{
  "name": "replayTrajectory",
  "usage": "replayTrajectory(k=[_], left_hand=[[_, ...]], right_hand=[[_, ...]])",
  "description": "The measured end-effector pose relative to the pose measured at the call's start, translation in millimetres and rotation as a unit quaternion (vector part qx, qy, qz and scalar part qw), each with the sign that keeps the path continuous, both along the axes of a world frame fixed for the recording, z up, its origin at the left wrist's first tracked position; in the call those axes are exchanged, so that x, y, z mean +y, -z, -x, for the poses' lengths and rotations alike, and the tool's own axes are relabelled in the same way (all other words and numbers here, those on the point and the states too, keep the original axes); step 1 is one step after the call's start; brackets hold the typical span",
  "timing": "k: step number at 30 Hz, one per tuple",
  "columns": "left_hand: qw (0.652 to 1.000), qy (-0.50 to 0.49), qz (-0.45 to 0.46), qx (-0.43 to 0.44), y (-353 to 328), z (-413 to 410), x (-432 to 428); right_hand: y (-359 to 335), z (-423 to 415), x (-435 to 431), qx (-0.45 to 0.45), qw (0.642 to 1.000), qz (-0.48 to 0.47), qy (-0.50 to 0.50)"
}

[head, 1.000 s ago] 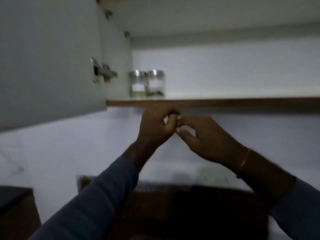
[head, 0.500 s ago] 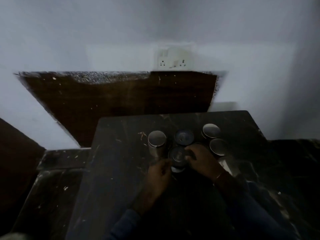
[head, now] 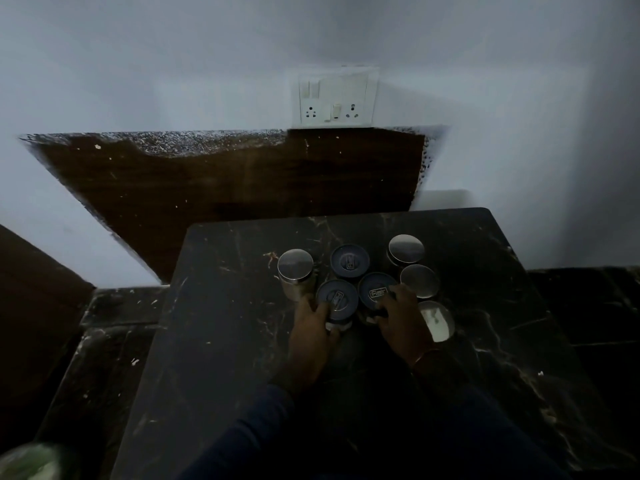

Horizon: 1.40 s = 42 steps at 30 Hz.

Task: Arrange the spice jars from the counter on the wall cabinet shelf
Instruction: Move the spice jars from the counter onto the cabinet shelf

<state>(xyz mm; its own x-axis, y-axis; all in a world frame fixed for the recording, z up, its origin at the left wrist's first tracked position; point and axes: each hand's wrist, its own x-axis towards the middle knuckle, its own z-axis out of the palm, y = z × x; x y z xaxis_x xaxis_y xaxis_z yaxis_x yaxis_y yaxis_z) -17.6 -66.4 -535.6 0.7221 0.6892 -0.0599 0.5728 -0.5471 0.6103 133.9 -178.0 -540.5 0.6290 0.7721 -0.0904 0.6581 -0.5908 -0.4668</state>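
Note:
Several spice jars stand clustered on the dark marble counter (head: 214, 341). My left hand (head: 310, 336) wraps around a dark-lidded jar (head: 336, 299) at the front of the group. My right hand (head: 403, 320) grips a second dark-lidded jar (head: 375, 292) beside it. A third dark-lidded jar (head: 349, 261) stands just behind these two. Steel-lidded jars stand at the left (head: 295, 268), at the back right (head: 406, 250) and at the right (head: 419, 281). Another jar (head: 437, 321) sits right of my right wrist. The wall cabinet is out of view.
A white switch and socket plate (head: 335, 97) is on the wall behind the counter. A dark wooden panel (head: 225, 188) leans against that wall. A lower dark ledge (head: 114, 306) runs to the left, and something blurry and green (head: 31, 462) shows at the bottom left corner.
One second ago my hands were together below the cabinet shelf holding two jars. The view has since dropped to the counter, and each hand has closed around a dark-lidded jar.

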Motion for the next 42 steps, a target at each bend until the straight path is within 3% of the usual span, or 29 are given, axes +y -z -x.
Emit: replayTrajectory(k=[5,8,13,19,25,27,29,31,35,37,39,42], left_hand=[[0.999,0.011,0.003,0.036,12.9,-12.8,6.1],[1.0,0.002,0.01,0.016,18.4,-12.3,12.7],[0.992,-0.04,0.107,-0.053,17.5,2.9,26.1],[0.937,-0.052,0.305,-0.161,-3.5,32.9,43.3],[0.886,-0.067,0.383,-0.251,-32.2,39.7,40.1],[0.868,-0.067,0.413,-0.269,-41.3,40.0,37.8],[0.852,-0.064,0.436,-0.283,-51.2,39.4,35.7],[0.852,-0.059,0.432,-0.291,-63.5,38.3,34.4],[0.854,-0.044,0.412,-0.316,-93.7,33.2,36.3],[0.84,-0.041,0.421,-0.341,-111.2,30.3,35.8],[0.83,-0.04,0.431,-0.351,-122.0,27.7,35.2],[0.841,-0.035,0.439,-0.314,-126.0,23.4,34.9]], right_hand=[[7.9,-1.2,0.7,0.015,1.0,-0.018,0.003],[5.8,-0.9,-2.2,0.045,0.998,-0.046,0.002],[-0.3,7.8,-2.3,0.08,0.994,-0.058,-0.051],[-7.9,18.8,4.5,0.113,0.99,-0.068,-0.048],[-12.2,25.2,13.9,0.118,0.991,-0.06,-0.032],[-27.5,29.9,16.4,0.167,0.981,-0.094,0.008],[-51.4,34.6,18.9,0.276,0.95,-0.138,0.045],[-68.8,36.4,20.9,0.388,0.909,-0.151,0.019],[-79.4,33.7,23.2,0.487,0.853,-0.181,-0.046],[-87.0,36.0,25.1,0.615,0.745,-0.257,-0.014],[-93.2,37.8,26.9,0.682,0.666,-0.303,0.01],[-93.2,34.5,37.6,0.647,0.685,-0.333,-0.021]])
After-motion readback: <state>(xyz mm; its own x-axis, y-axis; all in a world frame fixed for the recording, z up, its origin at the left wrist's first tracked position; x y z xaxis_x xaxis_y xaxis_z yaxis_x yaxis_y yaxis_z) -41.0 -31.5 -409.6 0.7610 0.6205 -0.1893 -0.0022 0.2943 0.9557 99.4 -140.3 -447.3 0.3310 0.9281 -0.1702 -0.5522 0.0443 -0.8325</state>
